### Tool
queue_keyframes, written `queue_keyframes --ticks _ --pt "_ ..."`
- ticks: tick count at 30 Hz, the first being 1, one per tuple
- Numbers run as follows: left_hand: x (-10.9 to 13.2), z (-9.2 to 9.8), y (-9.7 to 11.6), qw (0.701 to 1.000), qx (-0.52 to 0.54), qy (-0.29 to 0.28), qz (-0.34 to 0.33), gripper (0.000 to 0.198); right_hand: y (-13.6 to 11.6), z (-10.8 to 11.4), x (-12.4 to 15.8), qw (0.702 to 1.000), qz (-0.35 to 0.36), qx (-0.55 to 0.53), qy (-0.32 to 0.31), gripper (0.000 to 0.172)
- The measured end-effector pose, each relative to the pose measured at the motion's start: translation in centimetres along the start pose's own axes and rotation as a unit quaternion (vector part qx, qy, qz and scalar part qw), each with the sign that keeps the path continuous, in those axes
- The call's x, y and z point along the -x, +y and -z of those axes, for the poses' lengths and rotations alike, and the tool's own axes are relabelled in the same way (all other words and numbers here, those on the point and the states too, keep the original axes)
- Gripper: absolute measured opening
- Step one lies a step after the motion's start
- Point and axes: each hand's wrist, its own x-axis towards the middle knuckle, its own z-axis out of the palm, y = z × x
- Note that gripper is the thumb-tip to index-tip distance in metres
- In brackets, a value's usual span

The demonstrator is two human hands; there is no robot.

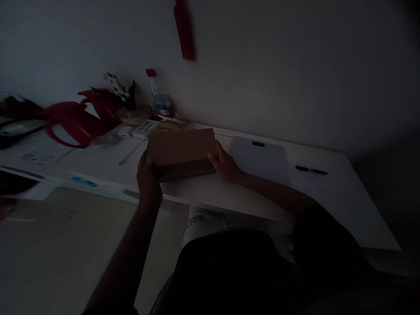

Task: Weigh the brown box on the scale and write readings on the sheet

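Note:
Between both hands is a brown cardboard box (183,148), its long side toward me, at the front part of the white desk (210,194). My left hand (148,179) grips the box's left end, thumb near the front edge and the other fingers mostly hidden behind it. At the opposite end my right hand (225,164) presses against the right side, thumb on the front and fingers along the end. The dim light hides whether the box rests on the desk or is slightly raised. A pale flat scale (259,157) with a small dark display lies just right of the box.
A black pen (311,169) lies on a white sheet at the right. Behind and left stand a bottle with a red cap (162,100), a small white box (146,128), and red pitchers (74,120). A red tassel (185,33) hangs on the wall.

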Motion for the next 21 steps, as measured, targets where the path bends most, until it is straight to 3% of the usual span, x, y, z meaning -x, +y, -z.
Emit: queue_keyframes --ticks 8,15,21 --pt "0.8 -0.9 1.9 1.000 -0.018 0.007 0.011 0.047 0.2 0.0 0.0 1.000 0.002 -0.008 0.000 0.091" --pt "0.0 -0.2 0.0 1.000 -0.003 -0.011 0.004 0.050 0.5 0.0 -0.2 1.000 0.015 -0.012 0.001 0.090" --pt "0.0 0.1 -0.3 1.000 0.004 -0.019 -0.004 0.055 0.7 -0.1 -0.4 0.999 0.049 -0.015 0.011 0.090"
